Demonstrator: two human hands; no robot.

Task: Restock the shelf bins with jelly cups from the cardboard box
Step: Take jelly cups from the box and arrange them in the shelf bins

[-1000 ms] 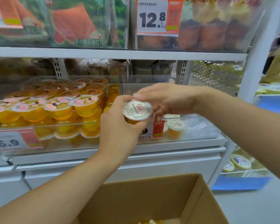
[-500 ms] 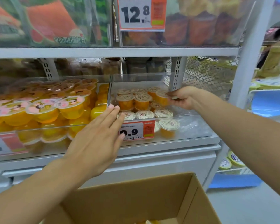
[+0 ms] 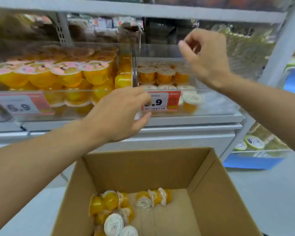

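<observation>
Bare and holding nothing, the left hand (image 3: 119, 113) hangs with loosely curled fingers before the red-and-white price tag (image 3: 162, 101), while the right hand (image 3: 206, 57) hovers loosely curled above the clear plastic shelf bin (image 3: 216, 104) of small orange jelly cups (image 3: 163, 75). More jelly cups (image 3: 116, 210) lie in the open brown cardboard box (image 3: 209, 193) below.

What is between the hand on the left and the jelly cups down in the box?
Nothing but the cardboard box's bare inner wall, in the head view. The left hand hangs empty above the jelly cups.
</observation>
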